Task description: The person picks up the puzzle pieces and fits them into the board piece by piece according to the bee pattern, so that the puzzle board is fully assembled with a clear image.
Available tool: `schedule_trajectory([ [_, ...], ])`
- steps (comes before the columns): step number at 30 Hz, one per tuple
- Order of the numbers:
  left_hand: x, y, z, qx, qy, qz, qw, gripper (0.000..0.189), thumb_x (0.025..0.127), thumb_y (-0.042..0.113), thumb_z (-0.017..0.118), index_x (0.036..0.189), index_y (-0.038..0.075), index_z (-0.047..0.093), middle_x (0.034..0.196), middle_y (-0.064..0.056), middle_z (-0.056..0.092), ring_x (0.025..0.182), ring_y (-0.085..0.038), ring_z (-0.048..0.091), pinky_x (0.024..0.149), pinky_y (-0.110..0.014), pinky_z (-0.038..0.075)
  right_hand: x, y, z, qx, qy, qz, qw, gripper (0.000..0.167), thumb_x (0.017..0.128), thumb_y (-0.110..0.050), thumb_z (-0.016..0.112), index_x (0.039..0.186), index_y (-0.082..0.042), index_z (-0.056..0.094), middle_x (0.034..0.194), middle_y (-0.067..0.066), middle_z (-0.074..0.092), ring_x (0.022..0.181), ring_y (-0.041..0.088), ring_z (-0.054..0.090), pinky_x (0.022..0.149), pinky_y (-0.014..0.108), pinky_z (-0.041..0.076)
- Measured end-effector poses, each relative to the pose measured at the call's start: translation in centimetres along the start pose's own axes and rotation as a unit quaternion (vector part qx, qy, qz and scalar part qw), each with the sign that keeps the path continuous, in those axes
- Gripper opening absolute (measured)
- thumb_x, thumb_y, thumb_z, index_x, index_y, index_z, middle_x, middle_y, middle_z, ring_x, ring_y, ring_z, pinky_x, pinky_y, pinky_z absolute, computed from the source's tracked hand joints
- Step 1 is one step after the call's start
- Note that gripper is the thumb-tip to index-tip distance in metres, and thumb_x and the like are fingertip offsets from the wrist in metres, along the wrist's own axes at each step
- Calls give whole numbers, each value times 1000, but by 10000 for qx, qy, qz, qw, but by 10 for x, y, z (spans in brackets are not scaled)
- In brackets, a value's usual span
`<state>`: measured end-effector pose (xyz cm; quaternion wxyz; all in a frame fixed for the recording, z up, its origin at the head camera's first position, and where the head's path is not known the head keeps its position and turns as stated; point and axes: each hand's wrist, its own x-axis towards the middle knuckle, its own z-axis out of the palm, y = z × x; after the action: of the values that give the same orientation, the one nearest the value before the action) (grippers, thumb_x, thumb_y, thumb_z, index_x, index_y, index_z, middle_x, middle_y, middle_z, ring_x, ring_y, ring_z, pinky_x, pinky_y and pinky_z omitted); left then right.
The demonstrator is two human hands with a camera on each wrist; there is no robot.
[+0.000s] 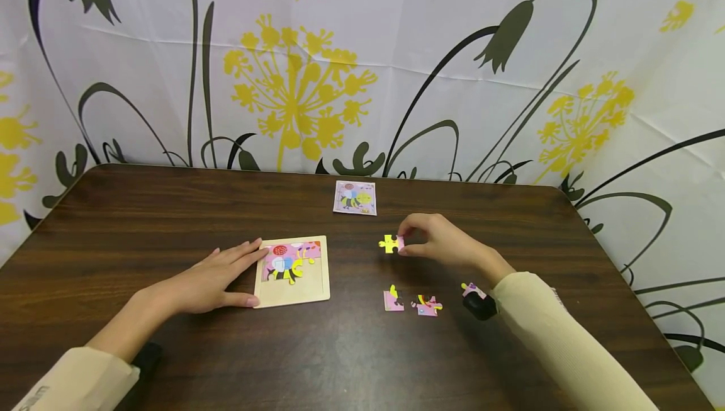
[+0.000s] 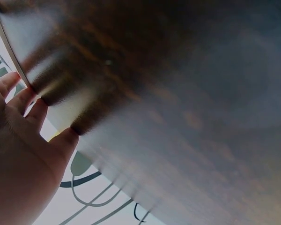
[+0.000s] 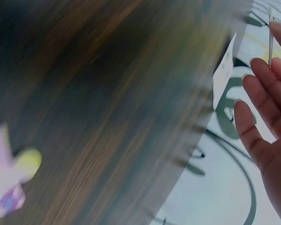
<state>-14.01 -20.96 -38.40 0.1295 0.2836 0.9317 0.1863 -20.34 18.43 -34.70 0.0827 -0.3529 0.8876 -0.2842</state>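
Thumb and fingertips of the right hand (image 1: 444, 241) are clamped on the pink right edge of a yellow-and-pink puzzle piece (image 1: 388, 244), which is held over the worktop (image 1: 272, 360) with its yellow knob pointing to nine o'clock. The right wrist view shows it edge-on as a thin slip, so it should be light and stiff, needing only a gentle pinch. Its printed face may be slightly slick; the solid sides look the surest hold, and the narrow knobs probably the weakest places to squeeze.

From that piece, the first loose piece (image 1: 392, 301) lies at six o'clock, the second loose piece (image 1: 428, 306) at five and the third loose piece (image 1: 474, 289) near four. Between eight and nine sits a partly filled wooden tray (image 1: 308, 284), its nine o'clock edge touched by the left hand (image 1: 221, 272), fingers extended and thumb apart. A bee picture card (image 1: 355, 197) lies at eleven.
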Motion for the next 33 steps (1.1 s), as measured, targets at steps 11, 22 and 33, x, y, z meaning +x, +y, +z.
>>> schedule_trajectory([
  [11,-1,0,0,14,-21,-17,10000,88,78,60,56,141,4,30,146,-23,22,131,-42,20,97,-66,16,32,-21,26,59,-63,-218,9997,19,79,-17,73,91,-8,62,88,-1,61,86,17,56,79,34,47],
  [22,-1,-1,0,42,0,17,10000,88,78,60,56,141,4,30,146,-22,22,131,-42,20,97,-67,16,58,-46,58,-164,-443,-504,9976,20,79,-15,73,92,-5,62,89,0,61,86,14,56,80,24,46],
  [33,-1,0,0,39,-15,14,10000,87,79,59,56,141,4,30,146,-22,22,131,-42,21,97,-66,16,74,-58,80,-426,-509,-455,9968,21,79,-16,73,92,-4,63,89,3,59,84,15,50,80,24,43],
])
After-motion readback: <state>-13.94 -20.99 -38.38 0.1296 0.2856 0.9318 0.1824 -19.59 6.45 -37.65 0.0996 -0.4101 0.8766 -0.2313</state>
